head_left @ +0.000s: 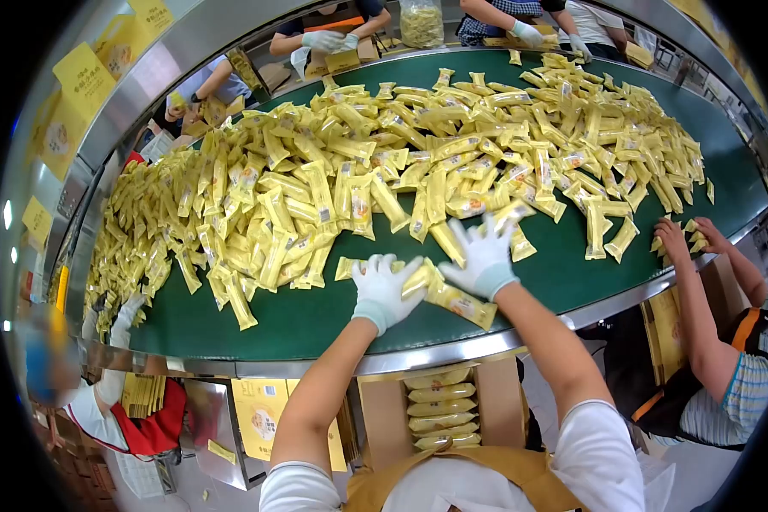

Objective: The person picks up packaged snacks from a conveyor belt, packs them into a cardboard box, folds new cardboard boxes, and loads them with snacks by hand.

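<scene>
My left hand (386, 292), in a white glove, lies over yellow wrapped snack packets near the belt's front edge, fingers apart. One packet (346, 268) pokes out at its left, and another packet (419, 278) touches its thumb side. My right hand (485, 260), gloved too, is spread with its fingertips on packets at the edge of the big pile (316, 183). Below its palm a packet (462, 305) lies slantwise between my hands. Just in front of my body stands an open cardboard box (385, 422) with several packets (442, 408) stacked in it.
The green conveyor belt (205, 328) has a metal rim (452, 348). A co-worker's hands (689, 239) hold packets at the right; another person's gloved hand (128, 316) is at the left. Gloved co-workers (322, 41) stand across the belt. Yellow cartons (260, 414) stand beside my box.
</scene>
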`<state>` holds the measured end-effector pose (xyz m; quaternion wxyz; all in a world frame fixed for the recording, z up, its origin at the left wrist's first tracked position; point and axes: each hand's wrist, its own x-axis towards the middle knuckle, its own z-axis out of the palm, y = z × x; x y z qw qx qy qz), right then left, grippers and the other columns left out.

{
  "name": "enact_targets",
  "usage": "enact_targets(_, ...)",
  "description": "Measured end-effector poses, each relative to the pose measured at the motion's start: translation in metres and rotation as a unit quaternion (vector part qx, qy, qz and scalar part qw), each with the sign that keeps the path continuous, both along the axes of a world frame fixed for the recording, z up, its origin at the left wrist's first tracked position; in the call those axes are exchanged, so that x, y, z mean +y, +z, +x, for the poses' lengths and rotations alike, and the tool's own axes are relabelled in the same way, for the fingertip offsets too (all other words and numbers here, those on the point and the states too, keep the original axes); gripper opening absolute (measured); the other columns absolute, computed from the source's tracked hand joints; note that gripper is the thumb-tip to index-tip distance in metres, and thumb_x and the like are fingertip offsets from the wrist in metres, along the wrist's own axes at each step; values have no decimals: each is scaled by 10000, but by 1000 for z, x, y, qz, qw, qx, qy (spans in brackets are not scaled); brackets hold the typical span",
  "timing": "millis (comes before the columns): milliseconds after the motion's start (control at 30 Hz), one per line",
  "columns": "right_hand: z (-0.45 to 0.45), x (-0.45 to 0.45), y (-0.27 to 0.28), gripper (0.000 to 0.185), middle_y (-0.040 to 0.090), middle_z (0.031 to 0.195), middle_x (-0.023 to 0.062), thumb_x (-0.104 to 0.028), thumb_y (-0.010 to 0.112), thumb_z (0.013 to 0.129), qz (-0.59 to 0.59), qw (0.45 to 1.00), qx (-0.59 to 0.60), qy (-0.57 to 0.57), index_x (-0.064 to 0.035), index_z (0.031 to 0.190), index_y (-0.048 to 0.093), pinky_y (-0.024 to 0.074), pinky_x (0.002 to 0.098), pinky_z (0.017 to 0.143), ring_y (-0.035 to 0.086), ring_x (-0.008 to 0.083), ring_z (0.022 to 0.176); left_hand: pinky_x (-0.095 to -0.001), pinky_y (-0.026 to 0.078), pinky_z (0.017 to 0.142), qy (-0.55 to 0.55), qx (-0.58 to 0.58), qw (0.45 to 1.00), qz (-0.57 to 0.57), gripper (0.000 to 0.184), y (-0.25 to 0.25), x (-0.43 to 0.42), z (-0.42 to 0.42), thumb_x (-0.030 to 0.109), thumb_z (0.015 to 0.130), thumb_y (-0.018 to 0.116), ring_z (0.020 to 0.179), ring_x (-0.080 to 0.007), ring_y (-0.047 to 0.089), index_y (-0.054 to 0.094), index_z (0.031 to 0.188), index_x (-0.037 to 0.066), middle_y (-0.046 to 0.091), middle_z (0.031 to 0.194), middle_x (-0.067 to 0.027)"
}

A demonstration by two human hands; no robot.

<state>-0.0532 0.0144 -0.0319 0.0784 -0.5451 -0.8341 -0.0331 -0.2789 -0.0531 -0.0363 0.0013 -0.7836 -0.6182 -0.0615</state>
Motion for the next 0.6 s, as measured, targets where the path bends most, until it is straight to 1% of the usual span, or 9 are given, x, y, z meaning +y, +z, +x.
enact_targets(133,-3,-45,-9,687,536,1361,200,-520,621,872,9,996,27,89,-238,1479,463,164,753,1095,357,448,1399,-624,190,1112,-43,-10,999,-31,639,14,-42,-12,535,874,622,1333,-360,395,502,1462,313,507,1381,-169)
enact_targets(233,20,-54,-5,659,500,1391,216,-450,638,891,-67,982,67,163,-224,1481,451,198,721,1102,355,430,1405,-610,184,1137,-41,-33,998,-25,695,13,-67,-34,527,881,628,1376,-372,379,461,1491,238,487,1428,-176)
enact_targets(267,27,-59,0,550,537,1360,188,-431,660,886,-88,982,70,151,-203,1376,559,239,649,1123,379,388,1406,-585,204,1163,-40,-63,996,-46,696,15,-71,-44,364,878,637,1421,-387,354,419,1506,158,457,1478,-181)
enact_targets(367,48,-67,17,426,583,1307,148,-458,680,864,-185,971,112,100,-188,1194,670,266,588,1129,450,325,1360,-557,228,1180,-24,-134,990,-24,725,-12,-63,-93,236,838,616,1455,-370,320,386,1517,120,435,1510,-174)
enact_targets(400,55,-70,1,338,628,1227,109,-459,707,842,-86,988,106,77,-155,990,702,289,544,1120,520,285,1274,-544,245,1181,-25,-76,996,-34,733,-7,-66,-102,169,806,605,1454,-373,326,398,1506,109,443,1508,-162)
enact_targets(433,59,-69,5,346,650,1159,95,-454,737,820,-97,990,91,52,-128,924,679,299,554,1107,561,270,1197,-530,261,1182,-25,-17,999,-45,745,-1,-69,-106,103,773,594,1453,-376,331,410,1495,98,451,1505,-150)
enact_targets(500,57,-68,11,351,667,1091,72,-448,768,794,-103,994,24,-6,-125,873,656,300,534,1114,588,253,1151,-515,269,1182,-28,-26,999,-31,674,5,-67,-110,70,772,608,1361,-356,443,490,1434,120,537,1389,-137)
enact_targets(533,55,-70,11,367,674,1025,86,-386,810,768,-65,998,17,-8,-105,932,641,405,474,1055,638,281,1038,-499,307,1162,-10,-23,997,-66,646,8,-64,-111,81,778,616,1318,-363,471,504,1413,117,549,1344,-147)
enact_targets(600,48,-72,24,389,678,1020,110,-322,824,763,-141,984,91,-64,-85,987,612,469,446,977,654,319,988,-472,370,1122,60,-63,989,-120,607,25,-63,-105,107,784,631,1258,-379,507,524,1382,112,560,1284,-169)
